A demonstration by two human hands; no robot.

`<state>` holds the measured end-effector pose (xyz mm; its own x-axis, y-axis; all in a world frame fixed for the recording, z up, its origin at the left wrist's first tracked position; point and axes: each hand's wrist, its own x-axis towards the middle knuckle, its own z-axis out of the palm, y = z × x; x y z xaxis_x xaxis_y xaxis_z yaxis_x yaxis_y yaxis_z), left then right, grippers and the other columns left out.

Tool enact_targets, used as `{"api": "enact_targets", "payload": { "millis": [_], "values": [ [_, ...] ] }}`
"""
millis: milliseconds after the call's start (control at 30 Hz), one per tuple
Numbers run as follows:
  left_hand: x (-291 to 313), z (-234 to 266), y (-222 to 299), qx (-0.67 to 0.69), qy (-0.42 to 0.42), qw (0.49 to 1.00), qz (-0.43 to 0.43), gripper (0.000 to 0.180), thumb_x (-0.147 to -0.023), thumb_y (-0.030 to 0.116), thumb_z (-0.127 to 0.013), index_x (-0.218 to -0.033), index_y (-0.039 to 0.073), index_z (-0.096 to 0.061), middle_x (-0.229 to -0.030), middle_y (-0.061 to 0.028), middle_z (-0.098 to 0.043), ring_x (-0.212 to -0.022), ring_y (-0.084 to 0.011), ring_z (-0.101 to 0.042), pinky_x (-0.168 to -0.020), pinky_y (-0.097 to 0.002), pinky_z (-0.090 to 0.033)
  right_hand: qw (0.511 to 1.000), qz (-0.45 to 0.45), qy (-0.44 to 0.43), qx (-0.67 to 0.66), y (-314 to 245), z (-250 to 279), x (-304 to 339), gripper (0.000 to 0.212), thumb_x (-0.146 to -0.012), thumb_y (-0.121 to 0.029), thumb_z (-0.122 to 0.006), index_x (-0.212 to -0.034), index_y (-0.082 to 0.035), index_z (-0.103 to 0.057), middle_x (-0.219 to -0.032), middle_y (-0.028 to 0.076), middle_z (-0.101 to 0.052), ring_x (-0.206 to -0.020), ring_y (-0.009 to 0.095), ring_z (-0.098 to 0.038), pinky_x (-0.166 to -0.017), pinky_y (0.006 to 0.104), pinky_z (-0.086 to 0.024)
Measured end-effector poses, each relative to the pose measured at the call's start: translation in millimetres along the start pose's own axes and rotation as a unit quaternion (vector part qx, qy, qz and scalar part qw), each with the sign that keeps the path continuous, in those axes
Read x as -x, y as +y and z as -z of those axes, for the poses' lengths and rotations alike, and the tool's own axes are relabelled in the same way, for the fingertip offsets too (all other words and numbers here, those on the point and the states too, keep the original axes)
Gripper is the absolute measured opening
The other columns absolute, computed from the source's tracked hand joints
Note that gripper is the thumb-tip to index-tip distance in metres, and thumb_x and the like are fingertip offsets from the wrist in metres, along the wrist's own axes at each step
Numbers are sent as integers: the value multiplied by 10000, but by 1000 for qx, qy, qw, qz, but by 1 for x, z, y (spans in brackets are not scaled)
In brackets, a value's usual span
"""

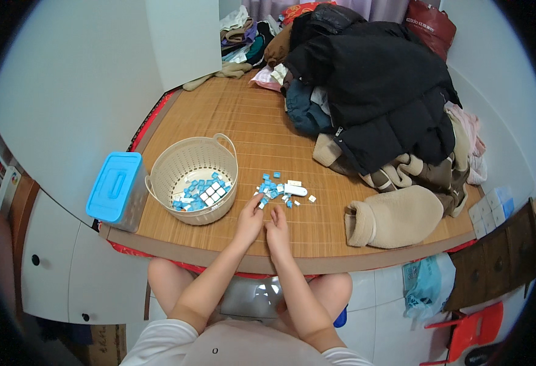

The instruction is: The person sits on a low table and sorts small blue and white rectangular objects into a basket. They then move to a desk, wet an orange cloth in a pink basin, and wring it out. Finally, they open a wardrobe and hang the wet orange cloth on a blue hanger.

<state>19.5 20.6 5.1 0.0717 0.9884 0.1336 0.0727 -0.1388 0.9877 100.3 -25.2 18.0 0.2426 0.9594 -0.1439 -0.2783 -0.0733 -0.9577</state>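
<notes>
Small blue and white tiles [271, 190] lie loose on the woven mat [243, 134] in front of me. My left hand [250, 217] is at the near left edge of this pile, fingers pinched together; whatever is between them is too small to make out. Just right of it, my right hand [278, 230] is curled with the thumb against the fingers, its contents hidden. A white oblong piece [295, 190] sits at the pile's right side. To the left stands a beige plastic basket [190, 152] with more tiles and a block of white squares [212, 193] inside.
A clear box with a blue lid [115, 186] stands left of the basket. A beige fleece item [396, 218] lies at the right, below a large heap of clothes with a black jacket [384, 79]. The mat's front edge [335, 263] runs beneath my forearms.
</notes>
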Motion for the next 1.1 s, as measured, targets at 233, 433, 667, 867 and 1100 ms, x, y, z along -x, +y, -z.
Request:
{"api": "enact_targets", "payload": {
  "millis": [233,433,667,867,1100],
  "values": [
    [0,2,0,-78,-7,997,-9,428,-786,-34,-402,-1194,-45,-530,-1194,-173,-566,-1122,-227,-518,-956,-290,-376,999,-29,-16,31,-14,-7,-3,649,-777,75,-361,-1403,18,-199,-1434,217,-249,-1352,279,-226,-1079,337,-221],
    [9,-1,7,16,-32,998,48,390,-830,-6,-396,-1191,-43,-538,-1199,-150,-565,-1129,-208,-511,-966,-288,-370,1000,-6,-23,-4,-1,-3,-9,641,-789,104,-339,-1407,11,-195,-1435,191,-261,-1349,258,-231,-1070,316,-235],
    [20,-6,12,170,-17,977,131,401,-866,32,-417,-1256,-44,-476,-1224,-129,-534,-1114,-179,-504,-958,-270,-371,998,-3,-40,-41,-4,-7,-3,586,-846,78,-357,-1405,14,-195,-1412,185,-296,-1306,237,-302,-1041,293,-288],
    [29,-11,9,286,14,946,153,405,-878,25,-394,-1272,-54,-444,-1257,-152,-502,-1133,-190,-491,-958,-275,-375,999,-15,-18,-46,-14,-14,10,590,-826,99,-359,-1394,2,-231,-1340,182,-402,-1205,235,-426,-996,302,-350],
    [54,-18,29,330,48,930,157,418,-885,36,-383,-1293,-52,-412,-1276,-154,-480,-1146,-195,-482,-970,-282,-371,998,-9,4,-56,6,-10,24,444,-916,29,-333,-1359,28,-304,-1359,167,-384,-1223,211,-408,-1011,292,-339]
  ]
}}
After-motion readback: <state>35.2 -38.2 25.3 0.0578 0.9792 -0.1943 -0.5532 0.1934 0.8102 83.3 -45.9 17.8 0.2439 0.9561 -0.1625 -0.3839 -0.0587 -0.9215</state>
